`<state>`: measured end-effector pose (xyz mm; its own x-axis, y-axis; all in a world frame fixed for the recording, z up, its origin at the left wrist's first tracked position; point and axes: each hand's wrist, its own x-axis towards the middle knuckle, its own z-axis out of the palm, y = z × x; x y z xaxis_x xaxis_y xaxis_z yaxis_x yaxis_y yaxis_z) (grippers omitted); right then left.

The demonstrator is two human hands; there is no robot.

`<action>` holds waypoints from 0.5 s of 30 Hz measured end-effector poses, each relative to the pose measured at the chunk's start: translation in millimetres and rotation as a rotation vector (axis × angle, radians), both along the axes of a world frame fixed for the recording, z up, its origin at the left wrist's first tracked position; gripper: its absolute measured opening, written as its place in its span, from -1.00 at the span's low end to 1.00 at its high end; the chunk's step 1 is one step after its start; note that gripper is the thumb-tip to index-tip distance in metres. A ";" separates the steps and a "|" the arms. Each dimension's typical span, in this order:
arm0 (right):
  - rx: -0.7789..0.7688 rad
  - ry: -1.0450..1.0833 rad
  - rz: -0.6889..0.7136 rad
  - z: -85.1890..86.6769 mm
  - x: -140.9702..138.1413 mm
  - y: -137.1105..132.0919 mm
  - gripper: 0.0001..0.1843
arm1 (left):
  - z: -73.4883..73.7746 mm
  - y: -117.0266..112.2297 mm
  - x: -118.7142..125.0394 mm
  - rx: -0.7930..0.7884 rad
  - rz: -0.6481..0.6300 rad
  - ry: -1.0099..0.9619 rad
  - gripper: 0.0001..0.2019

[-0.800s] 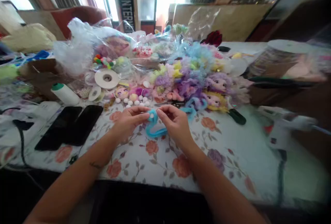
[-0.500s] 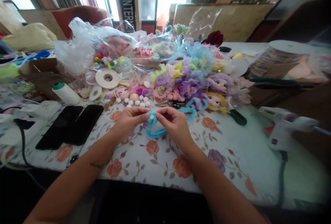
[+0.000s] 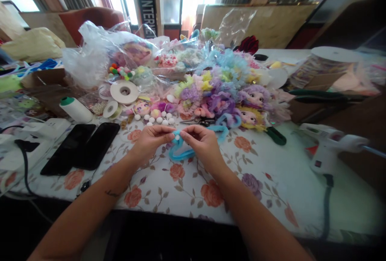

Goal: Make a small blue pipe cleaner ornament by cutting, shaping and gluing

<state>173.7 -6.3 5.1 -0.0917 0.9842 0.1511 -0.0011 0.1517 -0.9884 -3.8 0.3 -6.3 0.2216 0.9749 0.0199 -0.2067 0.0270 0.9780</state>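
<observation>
A fuzzy light-blue pipe cleaner (image 3: 181, 155) is pinched between my two hands above the flowered tablecloth (image 3: 177, 188). My left hand (image 3: 152, 139) grips it from the left with thumb and fingertips. From the right, my right hand (image 3: 200, 141) pinches the same spot, fingers bent. A small white bit (image 3: 177, 137) shows on the blue between the thumbs; I cannot make out what it is. The blue length loops below the fingers and trails behind my right hand. Just beyond my hands lie several white balls (image 3: 159, 120) and dark-handled scissors (image 3: 205, 121).
Two black phones (image 3: 99, 146) lie at the left beside a thread cone (image 3: 75, 109) and a white ribbon spool (image 3: 124, 91). A glue gun (image 3: 327, 148) stands at the right. Doll heads (image 3: 251, 118), ruffled pastel pieces (image 3: 220, 104) and plastic bags (image 3: 90, 52) are piled at the back.
My hands keep their pinch on the blue pipe cleaner, with barely any movement of the fingers. The whole view has shifted very slightly.
</observation>
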 end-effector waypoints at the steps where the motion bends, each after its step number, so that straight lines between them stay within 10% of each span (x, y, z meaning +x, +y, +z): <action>1: 0.004 -0.001 -0.002 -0.4 -0.3 -0.3 -0.75 | -0.4 0.0 -0.2 0.000 0.000 0.008 -0.83; 15: -0.032 0.011 -0.028 1.5 0.2 0.5 -0.76 | 1.0 0.3 2.8 -0.020 0.001 -0.029 -0.81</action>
